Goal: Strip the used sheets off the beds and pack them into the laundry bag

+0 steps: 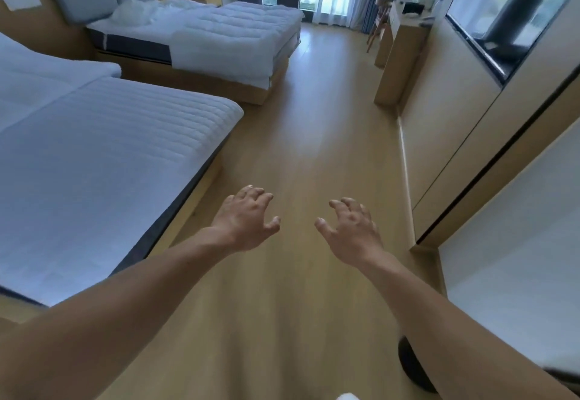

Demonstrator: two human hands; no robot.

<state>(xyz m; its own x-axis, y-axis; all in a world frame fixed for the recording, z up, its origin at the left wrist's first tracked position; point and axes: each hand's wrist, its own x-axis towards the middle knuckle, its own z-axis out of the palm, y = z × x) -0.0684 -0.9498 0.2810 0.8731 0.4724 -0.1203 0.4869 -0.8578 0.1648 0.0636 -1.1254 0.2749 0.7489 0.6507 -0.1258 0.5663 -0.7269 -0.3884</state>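
The crumpled white linen (141, 12) lies bunched at the head end of the far bed (194, 78), close under the padded headboard. A quilted white cover (232, 32) is spread over that bed's foot end and hangs down its near side edge. The near bed (175, 208) carries a flat quilted layer (110, 155) reaching to its foot corner, with a folded-back piece further up. Whether a thin sheet lies under it cannot be told.

All of this cloth looks soft and limp, light for its bulk and not fragile. It will likely sag, trail on the floor (307, 136) and catch where it is tucked under a mattress corner. The best hold is probably a corner or hem at the bed's edge, gathered inward into a bundle. The quilted pieces should be thicker and need a fuller handful.

The left hand (248, 219) and right hand (350, 230) reach forward over the floor beyond the near bed's foot edge, fingers loosely curled, holding nothing and touching no cloth. No laundry bag is in view.
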